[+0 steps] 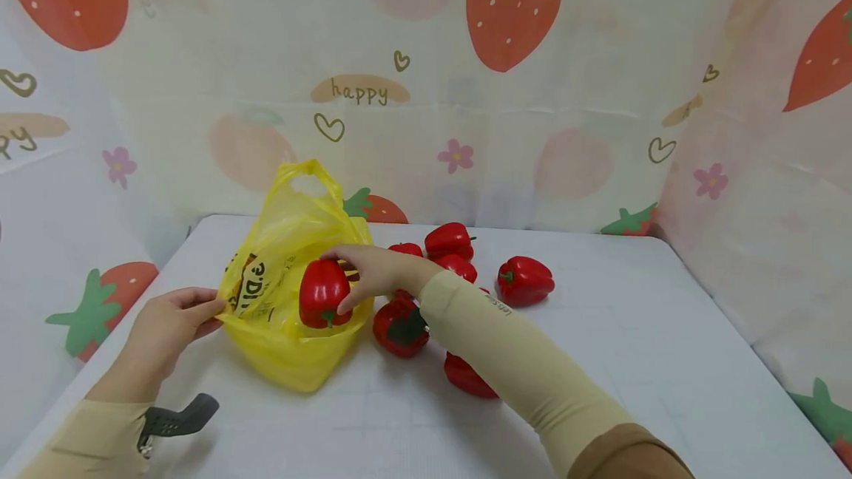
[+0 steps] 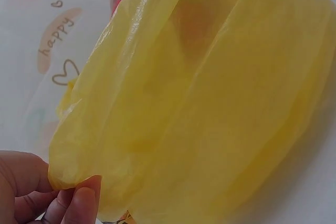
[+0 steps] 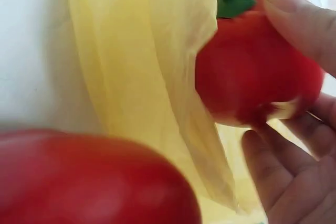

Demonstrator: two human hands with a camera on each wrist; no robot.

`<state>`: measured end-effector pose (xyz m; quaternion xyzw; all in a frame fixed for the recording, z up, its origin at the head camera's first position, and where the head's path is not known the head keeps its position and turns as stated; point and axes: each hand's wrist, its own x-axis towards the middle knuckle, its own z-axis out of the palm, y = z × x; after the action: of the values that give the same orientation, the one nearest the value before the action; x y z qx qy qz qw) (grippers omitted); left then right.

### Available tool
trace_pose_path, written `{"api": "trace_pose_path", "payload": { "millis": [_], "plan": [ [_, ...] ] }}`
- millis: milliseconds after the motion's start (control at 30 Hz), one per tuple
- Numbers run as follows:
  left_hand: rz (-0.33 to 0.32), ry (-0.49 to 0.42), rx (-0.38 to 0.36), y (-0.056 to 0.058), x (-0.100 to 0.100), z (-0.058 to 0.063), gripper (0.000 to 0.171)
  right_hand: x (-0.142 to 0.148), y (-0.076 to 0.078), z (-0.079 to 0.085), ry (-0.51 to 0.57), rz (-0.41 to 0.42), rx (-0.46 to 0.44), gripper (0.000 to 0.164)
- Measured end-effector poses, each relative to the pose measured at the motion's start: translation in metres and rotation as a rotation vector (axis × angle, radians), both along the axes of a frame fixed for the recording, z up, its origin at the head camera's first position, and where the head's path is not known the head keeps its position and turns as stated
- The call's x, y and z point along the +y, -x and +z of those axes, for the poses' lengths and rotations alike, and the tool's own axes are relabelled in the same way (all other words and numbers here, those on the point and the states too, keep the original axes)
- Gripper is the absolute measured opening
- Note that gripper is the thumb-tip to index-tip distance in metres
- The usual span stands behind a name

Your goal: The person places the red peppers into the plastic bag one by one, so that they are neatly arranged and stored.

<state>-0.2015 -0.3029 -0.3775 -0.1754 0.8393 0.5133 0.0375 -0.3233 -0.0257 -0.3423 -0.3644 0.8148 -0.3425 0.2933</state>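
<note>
A yellow plastic bag [image 1: 299, 361] with printed lettering stands on the left of the table, its mouth spread toward me. My left hand [image 1: 176, 327] pinches the left edge of the mouth between thumb and fingers, as the left wrist view also shows. In my right hand [image 1: 373, 272] is a red bell pepper [image 1: 322, 294] with a green stem, held at the bag's opening. The right wrist view shows the thumb on one side of this pepper [image 3: 252, 72] and the fingers on the other, with the bag's edge covering part of it.
Several more red bell peppers lie right of the bag; one pepper [image 1: 401, 327] is close beside it, another [image 1: 526, 281] farther right. My right forearm partly hides a pepper [image 1: 469, 377]. A strawberry-printed cloth [image 1: 426, 131] surrounds the white table [image 1: 665, 346] at the back and sides.
</note>
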Motion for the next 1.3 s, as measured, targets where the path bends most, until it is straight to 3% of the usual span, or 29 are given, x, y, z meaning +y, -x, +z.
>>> {"api": "trace_pose_path", "payload": {
  "millis": [200,833,1167,1300],
  "plan": [
    [-0.003,0.001,-0.002,0.000,0.000,-0.003,0.054,-0.007,-0.005,0.000,-0.055,0.033,-0.071,0.076],
    [0.002,0.006,0.002,-0.003,0.000,-0.004,0.053,-0.016,-0.007,-0.003,-0.272,0.076,0.007,0.078],
    [0.006,0.001,-0.003,-0.004,-0.002,-0.005,0.054,-0.011,-0.005,-0.001,-0.250,0.082,-0.077,0.079],
    [0.000,-0.006,0.001,-0.004,-0.003,-0.006,0.054,-0.011,-0.003,0.003,-0.244,0.092,-0.065,0.080]
  ]
}}
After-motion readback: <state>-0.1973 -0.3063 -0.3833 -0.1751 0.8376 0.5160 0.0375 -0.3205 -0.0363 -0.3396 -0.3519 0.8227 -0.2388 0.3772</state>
